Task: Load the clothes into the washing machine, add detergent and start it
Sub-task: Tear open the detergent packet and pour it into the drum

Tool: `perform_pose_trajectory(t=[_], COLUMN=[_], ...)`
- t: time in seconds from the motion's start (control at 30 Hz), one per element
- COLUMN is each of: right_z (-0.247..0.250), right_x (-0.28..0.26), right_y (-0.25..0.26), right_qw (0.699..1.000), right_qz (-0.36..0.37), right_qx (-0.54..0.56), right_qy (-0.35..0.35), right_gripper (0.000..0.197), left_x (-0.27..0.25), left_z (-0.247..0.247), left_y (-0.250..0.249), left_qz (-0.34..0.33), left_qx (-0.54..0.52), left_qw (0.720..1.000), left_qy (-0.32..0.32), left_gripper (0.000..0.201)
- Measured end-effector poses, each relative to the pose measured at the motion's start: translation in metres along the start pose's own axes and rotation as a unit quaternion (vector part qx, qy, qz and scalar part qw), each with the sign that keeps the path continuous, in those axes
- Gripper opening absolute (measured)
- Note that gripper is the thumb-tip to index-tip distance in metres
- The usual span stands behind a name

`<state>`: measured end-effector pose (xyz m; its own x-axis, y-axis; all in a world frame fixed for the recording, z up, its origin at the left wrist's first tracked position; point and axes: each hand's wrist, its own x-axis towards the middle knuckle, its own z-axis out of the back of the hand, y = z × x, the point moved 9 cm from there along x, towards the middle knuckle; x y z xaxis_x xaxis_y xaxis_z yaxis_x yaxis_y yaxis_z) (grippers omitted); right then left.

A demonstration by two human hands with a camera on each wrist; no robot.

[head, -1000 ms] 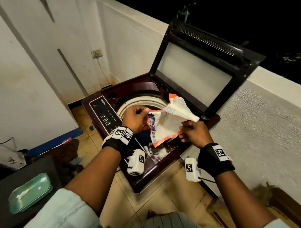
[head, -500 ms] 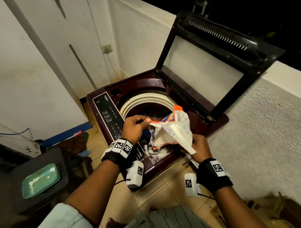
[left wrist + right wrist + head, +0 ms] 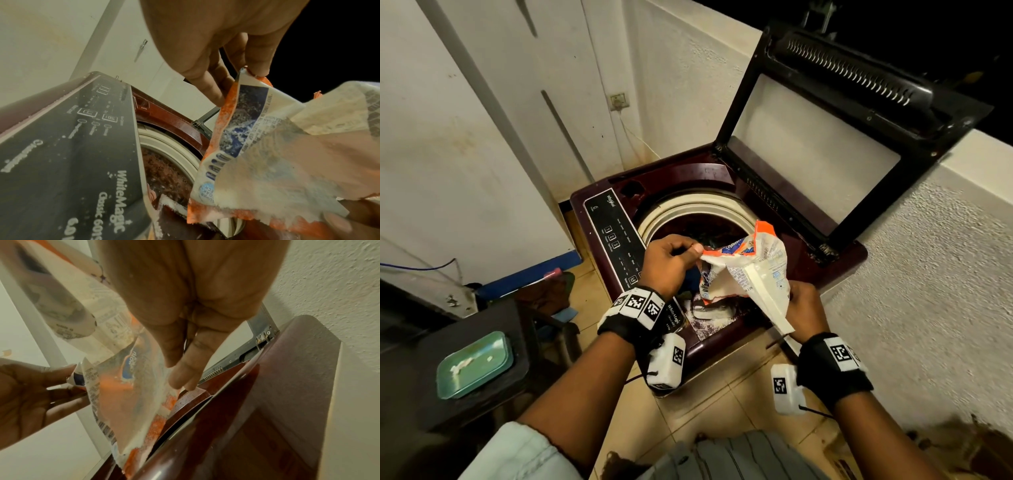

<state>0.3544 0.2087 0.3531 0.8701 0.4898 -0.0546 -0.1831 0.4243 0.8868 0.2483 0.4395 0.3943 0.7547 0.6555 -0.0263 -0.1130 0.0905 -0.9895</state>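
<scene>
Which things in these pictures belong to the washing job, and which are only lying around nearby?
Part of the job:
- detergent packet, pinched by the left hand and held by the right hand
- washing machine, lid open
- drum
- control panel

Just lying about:
- green tray on the dark table
- wall socket

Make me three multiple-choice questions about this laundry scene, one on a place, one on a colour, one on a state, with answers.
1. Where is the detergent packet?
A. on the floor
B. held above the washing machine
C. on the green tray

2. What colour are the packet's edges?
A. orange
B. purple
C. black

3. The washer lid is:
A. shut
B. raised open
C. missing

Answers: B, the left hand and right hand pinch it over the machine's front; A, its borders are orange; B, the lid stands up behind the drum.
</scene>
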Motion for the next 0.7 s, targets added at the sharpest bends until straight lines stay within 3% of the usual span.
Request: perform_pose_trajectory(t=[0.17,0.27,0.4,0.53,0.7], right_z=[-0.001,-0.001,-0.008,-0.009,-0.008], right_x=[-0.001,0.003,0.008,0.009,0.015], right_y=[0.007,0.003,-0.004,-0.001,-0.004], right_qw=[1.000,1.000,1.000,0.998,1.000], right_qz=[0.012,0.011,0.001,0.005,0.003], right_qx=[-0.007,0.003,-0.010,-0.055,-0.016], right_qy=[0.012,-0.005,-0.002,0.002,-0.001], right_gripper=[0.021,0.034,0.030,0.040,0.045], left_x=[0.000,0.002,0.003,0.001,0.003], left_z=[-0.001,0.002,0.007,0.005,0.002], left_y=[-0.005,-0.005,0.001,-0.001,-0.002], left_qz=[-0.014,-0.018,-0.010,-0.012,-0.022], left_qx=[0.004,-0.015,-0.008,0.034,0.051], left_qw=[1.000,1.000,1.000,0.999,0.998], left_qy=[0.005,0.003,-0.006,-0.005,0.001], left_gripper=[0.005,0.004,0.004,0.005,0.013])
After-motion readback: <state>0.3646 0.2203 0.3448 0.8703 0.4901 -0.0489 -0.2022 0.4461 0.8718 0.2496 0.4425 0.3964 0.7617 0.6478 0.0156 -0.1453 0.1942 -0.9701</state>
